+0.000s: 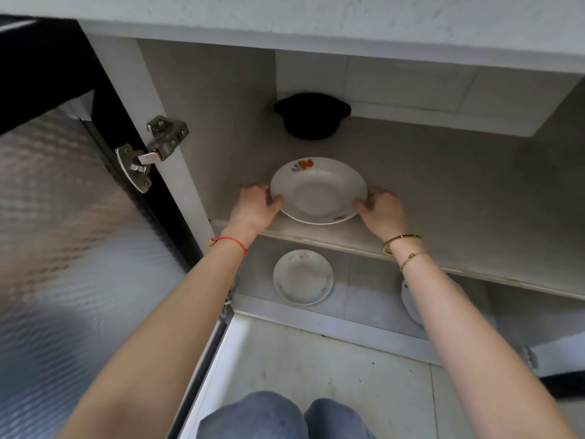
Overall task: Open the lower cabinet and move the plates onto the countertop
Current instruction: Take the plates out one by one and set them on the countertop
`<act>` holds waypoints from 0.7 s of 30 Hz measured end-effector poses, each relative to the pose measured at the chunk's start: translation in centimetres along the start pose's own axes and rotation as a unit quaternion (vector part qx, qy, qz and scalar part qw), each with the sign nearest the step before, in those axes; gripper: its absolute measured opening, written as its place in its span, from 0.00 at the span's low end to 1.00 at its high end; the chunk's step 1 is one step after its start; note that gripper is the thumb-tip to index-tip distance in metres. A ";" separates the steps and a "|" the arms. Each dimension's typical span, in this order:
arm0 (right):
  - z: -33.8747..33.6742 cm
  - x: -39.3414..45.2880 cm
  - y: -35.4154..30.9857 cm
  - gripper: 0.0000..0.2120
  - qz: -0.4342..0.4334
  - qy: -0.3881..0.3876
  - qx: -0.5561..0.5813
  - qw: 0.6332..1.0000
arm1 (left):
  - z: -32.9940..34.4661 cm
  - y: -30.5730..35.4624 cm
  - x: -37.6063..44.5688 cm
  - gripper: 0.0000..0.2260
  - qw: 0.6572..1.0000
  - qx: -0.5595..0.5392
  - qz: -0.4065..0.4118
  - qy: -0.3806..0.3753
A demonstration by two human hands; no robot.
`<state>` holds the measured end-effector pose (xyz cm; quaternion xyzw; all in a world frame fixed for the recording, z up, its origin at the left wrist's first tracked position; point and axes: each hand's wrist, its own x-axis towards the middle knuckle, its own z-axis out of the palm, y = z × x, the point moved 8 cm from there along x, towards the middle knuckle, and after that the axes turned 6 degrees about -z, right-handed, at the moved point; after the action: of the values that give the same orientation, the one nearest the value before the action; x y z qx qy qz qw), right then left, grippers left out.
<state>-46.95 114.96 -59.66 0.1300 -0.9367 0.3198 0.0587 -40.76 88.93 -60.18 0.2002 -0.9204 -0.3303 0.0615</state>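
Observation:
The lower cabinet stands open, its ribbed-glass door (63, 232) swung out to the left. A white plate with a flower print (318, 191) lies near the front of the middle shelf (443, 185). My left hand (256, 207) grips the plate's left rim and my right hand (381, 209) grips its right rim. On the cabinet floor below sits a smaller white plate (303, 277). Another white plate (411, 305) shows partly behind my right forearm. The countertop edge (316, 23) runs across the top of the view.
A black pot (311, 115) sits at the back of the middle shelf. A metal hinge (152, 150) sticks out from the left cabinet wall. My knees (285, 416) are at the bottom, over a pale tiled floor (316, 369).

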 end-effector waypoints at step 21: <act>-2.6 -6.2 -1.0 0.06 0.002 0.070 0.089 0.994 | -3.1 0.5 -7.3 0.12 0.982 -0.135 0.103 0.081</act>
<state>-40.63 117.06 -58.22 0.1103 -0.8985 0.4101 0.1114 -33.51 90.46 -57.35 0.1200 -0.8753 -0.4257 0.1956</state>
